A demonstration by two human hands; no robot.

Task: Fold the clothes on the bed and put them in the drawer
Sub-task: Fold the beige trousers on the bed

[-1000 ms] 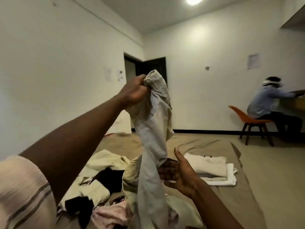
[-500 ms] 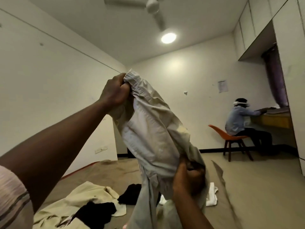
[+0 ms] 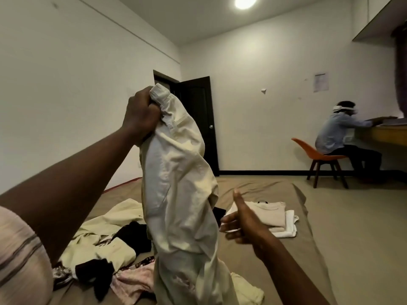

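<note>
While aloft in the tight-fisted left hand [image 3: 141, 115], trousers [image 3: 180, 194] over the bed [image 3: 293, 245]; right hand [image 3: 244, 225] slack, empty.

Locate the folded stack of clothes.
In the head view, the folded stack lies on the brown bed, right of centre, just beyond the right hand and right of the hanging cream garment.

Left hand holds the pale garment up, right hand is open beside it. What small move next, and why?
Probably the right hand takes hold of the pale garment partway down to straighten it: the left hand grips only its top, and it hangs twisted toward the bed.
</note>
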